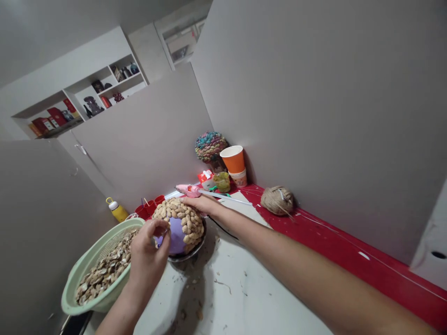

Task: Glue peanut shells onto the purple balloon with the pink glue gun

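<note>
A purple balloon (177, 236), partly covered with peanut shells (191, 223), rests in a dark bowl (188, 256). My left hand (150, 242) is at its near left side, thumb and fingertips pinched together; what they hold, if anything, is too small to make out. Behind the balloon, my right hand (199, 203) reaches over its top, beside a pink glue gun (188, 190) with a long clear glue stick. The fingers of my right hand are mostly hidden, so its grip is unclear. A green basket (70, 288) of shell pieces stands at the left.
Beyond the bowl are red cups (150, 207), a yellow bottle (118, 211), an orange cup (233, 160) on paper cups and a colourful shell-covered dome (210, 146). A twine ball (277, 201) lies on the red surface (324, 242) at right. Grey panels (314, 116) enclose the table.
</note>
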{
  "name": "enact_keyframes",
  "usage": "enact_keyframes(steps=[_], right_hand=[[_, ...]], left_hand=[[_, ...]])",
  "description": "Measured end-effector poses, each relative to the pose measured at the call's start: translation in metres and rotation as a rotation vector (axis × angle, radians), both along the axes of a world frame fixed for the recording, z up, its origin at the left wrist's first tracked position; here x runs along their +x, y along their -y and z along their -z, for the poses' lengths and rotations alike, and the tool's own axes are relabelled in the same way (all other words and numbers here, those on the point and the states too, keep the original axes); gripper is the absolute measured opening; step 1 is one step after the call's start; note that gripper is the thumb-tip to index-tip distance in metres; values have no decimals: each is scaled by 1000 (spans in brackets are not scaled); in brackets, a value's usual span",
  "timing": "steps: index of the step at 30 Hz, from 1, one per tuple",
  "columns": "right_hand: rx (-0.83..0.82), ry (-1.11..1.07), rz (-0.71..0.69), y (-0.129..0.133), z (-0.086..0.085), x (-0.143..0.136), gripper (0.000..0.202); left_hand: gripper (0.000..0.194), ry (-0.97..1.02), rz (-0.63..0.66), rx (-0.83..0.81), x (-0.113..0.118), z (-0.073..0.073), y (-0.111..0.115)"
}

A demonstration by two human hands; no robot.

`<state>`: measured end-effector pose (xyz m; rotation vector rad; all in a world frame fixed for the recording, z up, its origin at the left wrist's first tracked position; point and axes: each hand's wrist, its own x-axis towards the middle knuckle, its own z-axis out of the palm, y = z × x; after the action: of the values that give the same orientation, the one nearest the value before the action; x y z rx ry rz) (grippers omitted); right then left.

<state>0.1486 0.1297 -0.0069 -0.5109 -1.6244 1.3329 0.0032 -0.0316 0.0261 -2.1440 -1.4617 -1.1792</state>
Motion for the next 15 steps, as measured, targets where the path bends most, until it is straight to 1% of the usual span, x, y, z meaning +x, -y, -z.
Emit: enact_keyframes(steps=[3,5,10,15], right_hand=[[18,-19,-25,-7,4,-7,53],[34,-34,-19,-13,8,-11,54],[81,-42,43,-26,16,-16,55],[106,16,102,-26,17,-12,51]], left_hand=[[13,-213,-12,81,-2,-4,-6],[14,-346,-5,104,-3,-7,-10],[13,-616,16,71,-4,-18,-18],[17,-825,21,61,-2,-23,-24]])
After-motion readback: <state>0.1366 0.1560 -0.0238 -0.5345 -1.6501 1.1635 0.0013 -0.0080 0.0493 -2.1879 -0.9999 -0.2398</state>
